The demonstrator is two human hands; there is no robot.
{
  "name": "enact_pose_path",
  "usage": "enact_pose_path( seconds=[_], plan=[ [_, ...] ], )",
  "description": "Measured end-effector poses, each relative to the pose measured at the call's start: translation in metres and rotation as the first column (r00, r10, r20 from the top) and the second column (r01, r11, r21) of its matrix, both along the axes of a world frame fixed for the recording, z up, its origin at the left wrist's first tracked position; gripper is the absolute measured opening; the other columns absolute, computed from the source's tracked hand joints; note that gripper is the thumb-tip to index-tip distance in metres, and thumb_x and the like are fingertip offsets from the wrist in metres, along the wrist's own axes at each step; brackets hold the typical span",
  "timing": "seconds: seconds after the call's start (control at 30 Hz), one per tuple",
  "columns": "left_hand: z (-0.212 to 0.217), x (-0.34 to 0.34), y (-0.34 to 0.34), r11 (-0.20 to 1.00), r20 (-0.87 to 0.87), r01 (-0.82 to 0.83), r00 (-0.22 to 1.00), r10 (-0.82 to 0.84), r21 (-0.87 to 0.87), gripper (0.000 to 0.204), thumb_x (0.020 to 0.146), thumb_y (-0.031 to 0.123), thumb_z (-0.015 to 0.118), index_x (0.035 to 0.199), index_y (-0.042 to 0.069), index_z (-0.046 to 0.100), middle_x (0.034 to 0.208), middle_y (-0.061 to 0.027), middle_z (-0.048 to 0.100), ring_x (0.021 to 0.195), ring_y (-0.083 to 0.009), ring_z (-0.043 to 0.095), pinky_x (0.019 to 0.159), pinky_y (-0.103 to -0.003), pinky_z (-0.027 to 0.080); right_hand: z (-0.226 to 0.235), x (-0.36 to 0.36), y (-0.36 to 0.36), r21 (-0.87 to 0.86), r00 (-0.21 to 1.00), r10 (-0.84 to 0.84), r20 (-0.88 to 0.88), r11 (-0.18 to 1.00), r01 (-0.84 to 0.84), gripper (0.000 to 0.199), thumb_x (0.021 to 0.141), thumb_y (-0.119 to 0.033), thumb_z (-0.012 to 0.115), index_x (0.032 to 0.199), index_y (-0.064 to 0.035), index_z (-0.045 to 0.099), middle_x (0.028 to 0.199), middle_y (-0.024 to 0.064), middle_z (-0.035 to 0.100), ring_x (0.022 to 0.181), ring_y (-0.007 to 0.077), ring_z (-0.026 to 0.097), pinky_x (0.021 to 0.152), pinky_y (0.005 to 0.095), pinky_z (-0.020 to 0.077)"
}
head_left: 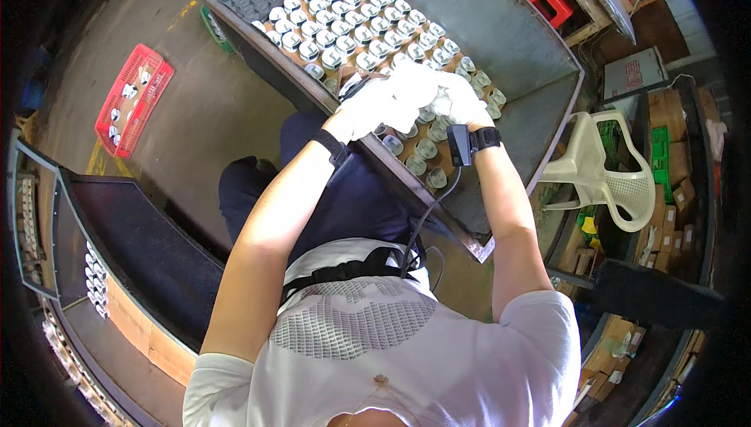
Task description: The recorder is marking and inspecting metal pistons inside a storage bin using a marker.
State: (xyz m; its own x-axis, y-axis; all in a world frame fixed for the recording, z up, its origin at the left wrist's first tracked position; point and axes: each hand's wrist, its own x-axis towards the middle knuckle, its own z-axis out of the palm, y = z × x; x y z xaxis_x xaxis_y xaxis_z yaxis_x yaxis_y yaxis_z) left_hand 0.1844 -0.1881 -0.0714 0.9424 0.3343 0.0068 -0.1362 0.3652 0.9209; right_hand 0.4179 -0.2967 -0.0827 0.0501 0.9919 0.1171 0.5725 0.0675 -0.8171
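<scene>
Both my hands wear white gloves and meet above a large grey metal bin [501,5]. My left hand [369,109] is closed at the bin's near edge, a small dark thing by its fingers. Beside it, my right hand [463,103] has its fingers curled inward. Between them is a bright white shape [416,87], so washed out by glare that I cannot tell what is gripped. Under and beyond the hands, many small round silvery-white metal parts [342,26] stand in rows on a brown cardboard sheet [332,58]. The gloves hide some of these parts.
On the floor at left lies a red plastic crate [134,102] with a few similar parts. A dark-walled bin [141,216] stands at lower left. A cream plastic chair [598,165] is right of the grey bin, near shelves with cardboard boxes [669,231]. A red stool [550,5] sits beyond.
</scene>
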Motion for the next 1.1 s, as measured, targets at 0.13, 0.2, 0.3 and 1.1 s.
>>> enact_pose_path(
  seconds=[0.13,0.2,0.3,1.1],
  plan=[
    [-0.010,0.001,0.006,0.971,0.051,-0.019,0.999,0.007,0.237,0.026,0.092,0.012,0.061,0.114,0.000,0.063,0.098,-0.0060,0.068,0.086,-0.0126,0.064,0.078,-0.026,0.053,0.005,-0.010,0.002,-0.195,0.852,-0.210,-0.479,0.972,0.129,0.033,0.087,-0.010,0.062,0.120,-0.0016,0.066,0.110,0.0067,0.071,0.098,0.0161,0.064,0.088,0.0297,0.0505],
    [-0.013,-0.001,0.007,0.990,0.051,0.016,0.998,-0.023,0.139,0.032,0.094,0.016,0.060,0.122,-0.001,0.060,0.110,-0.0080,0.066,0.097,-0.0136,0.062,0.087,-0.028,0.050,0.007,-0.010,0.000,-0.090,0.968,-0.164,-0.189,0.985,0.150,0.032,0.087,-0.011,0.062,0.118,-0.0025,0.067,0.106,0.0078,0.072,0.096,0.0163,0.064,0.085,0.0295,0.0510],
    [0.038,-0.009,-0.004,0.948,-0.196,0.071,0.981,-0.010,0.309,0.034,0.095,0.019,0.059,0.123,-0.001,0.060,0.120,-0.0118,0.063,0.107,-0.0154,0.059,0.096,-0.030,0.046,0.010,-0.010,-0.008,-0.053,0.981,-0.186,0.049,0.981,0.188,0.030,0.085,-0.012,0.064,0.114,-0.0034,0.068,0.101,0.0098,0.073,0.091,0.0181,0.066,0.081,0.0301,0.0522],
    [-0.002,0.005,-0.006,0.983,0.094,-0.037,0.994,0.055,-0.179,0.051,0.095,0.014,0.061,0.140,0.001,0.041,0.102,-0.0075,0.066,0.090,-0.0145,0.065,0.080,-0.029,0.055,0.051,0.020,0.052,0.241,0.733,-0.562,0.384,0.827,0.508,0.029,0.085,-0.021,0.063,0.107,-0.0020,0.067,0.094,0.0180,0.071,0.090,0.0334,0.068,0.079,0.0385,0.0545]
  ],
)
